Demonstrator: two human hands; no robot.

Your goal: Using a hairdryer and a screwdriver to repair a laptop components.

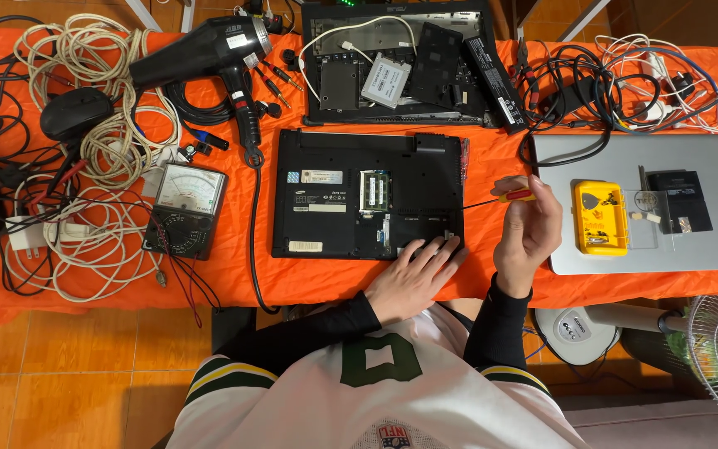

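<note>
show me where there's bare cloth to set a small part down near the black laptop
Bare orange cloth lies between the meter and the black laptop, crossed by one cable, and along the front edge below the laptop. The left side is crowded with coiled cables.

You have bright, even light from above; shadows are short and soft. Picture is sharp, with slight bending at the edges.
</note>
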